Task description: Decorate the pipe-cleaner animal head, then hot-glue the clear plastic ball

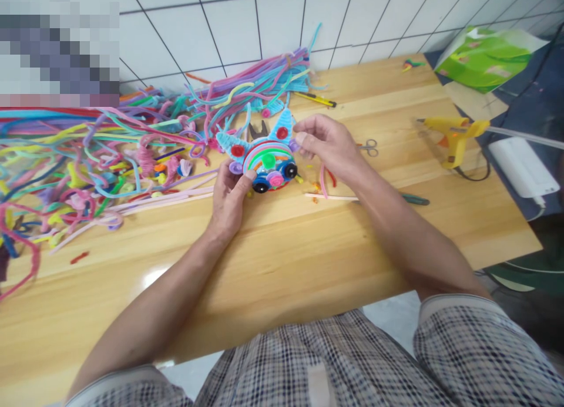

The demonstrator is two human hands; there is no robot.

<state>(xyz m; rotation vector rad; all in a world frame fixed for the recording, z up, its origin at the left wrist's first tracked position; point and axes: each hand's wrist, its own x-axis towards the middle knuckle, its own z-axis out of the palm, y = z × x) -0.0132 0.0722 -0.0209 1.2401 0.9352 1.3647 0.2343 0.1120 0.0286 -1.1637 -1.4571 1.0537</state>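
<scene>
while left hand [229, 191] grasps the blue-eared craft [268, 161], right hand [330, 141] (fingers [308, 142] curled) touches its side, grip unclear.

I can see a craft face with pale-blue ears [282, 123] and red discs [238, 151] on them, stripes of pink and green arching over a green spot [268, 160], a pink snout [276, 178] and black eyes [290, 171] set on blue; then fuzzy stems [264, 72] in pink, purple, turquoise and yellow, a honey-coloured, wood-grained counter [308, 248], a yellow glue gun [458, 138], white tiles [229, 22] gridded in black, and a dark-and-white checked shirt [282, 366]
</scene>
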